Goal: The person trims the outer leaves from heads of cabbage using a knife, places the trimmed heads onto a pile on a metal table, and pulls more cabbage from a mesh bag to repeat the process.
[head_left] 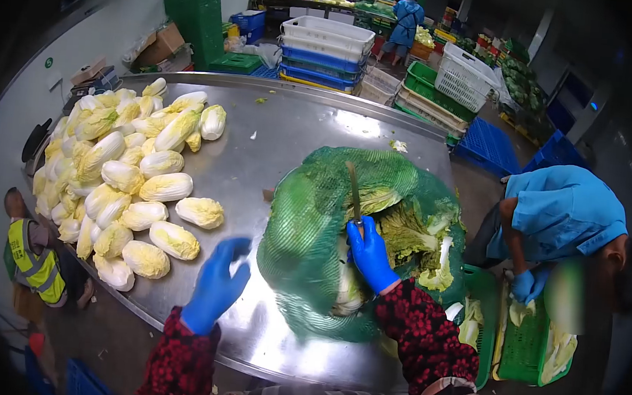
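My right hand, in a blue glove, is closed around the handle of a knife, its blade pointing up and away over a green mesh sack. Inside the sack's opening lie leafy cabbage trimmings, and a whiter napa cabbage shows near my right wrist. My left hand, also gloved in blue, hangs over the steel table with thumb and fingers apart, holding nothing. To its upper left is a big heap of trimmed napa cabbages; the closest is a pale yellow one.
The steel table carries the heap and sack. At right a co-worker in blue bends over green crates. A person in a yellow vest is at left. Stacked crates stand beyond the far edge.
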`<control>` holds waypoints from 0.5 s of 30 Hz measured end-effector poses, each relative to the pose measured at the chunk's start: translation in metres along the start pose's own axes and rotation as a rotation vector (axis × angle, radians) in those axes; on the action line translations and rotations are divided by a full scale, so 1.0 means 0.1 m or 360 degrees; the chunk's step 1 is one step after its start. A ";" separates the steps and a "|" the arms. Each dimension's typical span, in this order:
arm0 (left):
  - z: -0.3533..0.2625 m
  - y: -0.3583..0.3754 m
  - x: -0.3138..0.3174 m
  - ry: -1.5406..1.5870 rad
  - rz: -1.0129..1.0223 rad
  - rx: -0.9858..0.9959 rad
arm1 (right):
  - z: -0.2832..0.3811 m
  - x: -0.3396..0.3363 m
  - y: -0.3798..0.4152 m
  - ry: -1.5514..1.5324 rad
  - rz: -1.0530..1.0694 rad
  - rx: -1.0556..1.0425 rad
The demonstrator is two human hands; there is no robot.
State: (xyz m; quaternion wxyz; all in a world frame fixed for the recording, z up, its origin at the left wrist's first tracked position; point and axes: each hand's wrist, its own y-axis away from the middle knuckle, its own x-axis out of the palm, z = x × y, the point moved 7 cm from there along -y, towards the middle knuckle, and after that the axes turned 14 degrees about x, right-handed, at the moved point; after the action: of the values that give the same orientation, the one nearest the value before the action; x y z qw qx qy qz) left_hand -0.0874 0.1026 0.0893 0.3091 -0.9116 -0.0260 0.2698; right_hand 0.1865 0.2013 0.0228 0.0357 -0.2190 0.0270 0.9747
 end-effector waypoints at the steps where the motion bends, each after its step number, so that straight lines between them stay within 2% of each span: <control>1: -0.12 -0.20 0.05 0.0216 -0.0171 0.0026 | 0.02 0.02 -0.01 0.0051 -0.0054 -0.0088; 2: -0.31 -0.36 0.19 0.0056 -0.0208 0.0224 | 0.02 0.06 0.00 0.0132 -0.0340 -0.0407; 3: -0.51 -0.51 0.38 -0.0102 -0.0249 0.0424 | -0.10 0.11 -0.04 0.0070 -0.0325 -0.0361; 5: -0.68 -0.79 0.88 -0.0344 0.0183 0.0396 | -0.21 0.14 -0.10 -0.0045 -0.0306 -0.0286; 6: -0.67 -0.89 1.04 -0.0507 0.0324 0.0341 | -0.12 0.10 -0.01 -0.0390 -0.0116 -0.0058; 8: -0.52 -1.05 1.31 -0.0839 0.0617 0.0225 | -0.22 0.01 0.05 -0.0592 -0.0035 0.0123; 9: -0.40 -1.11 1.41 -0.0846 0.0721 0.0253 | -0.27 -0.05 0.06 -0.0702 0.0002 0.0215; 11: -0.05 -1.13 1.58 -0.0856 0.0946 0.0302 | -0.16 -0.24 0.18 -0.0327 -0.0109 0.0211; 12: -0.03 -1.14 1.61 -0.0908 0.0897 0.0558 | -0.16 -0.29 0.22 -0.0208 -0.0131 0.0144; 15: -0.13 -1.18 1.26 0.0653 0.0733 -0.0215 | -0.10 -0.31 0.22 0.0068 -0.0232 -0.0160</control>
State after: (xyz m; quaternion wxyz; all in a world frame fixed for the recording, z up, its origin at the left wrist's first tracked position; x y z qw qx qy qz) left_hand 0.0412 0.2180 0.1065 0.1776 -0.9473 0.2263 0.1409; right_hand 0.2164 0.1768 0.0280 0.0948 -0.2426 -0.0371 0.9648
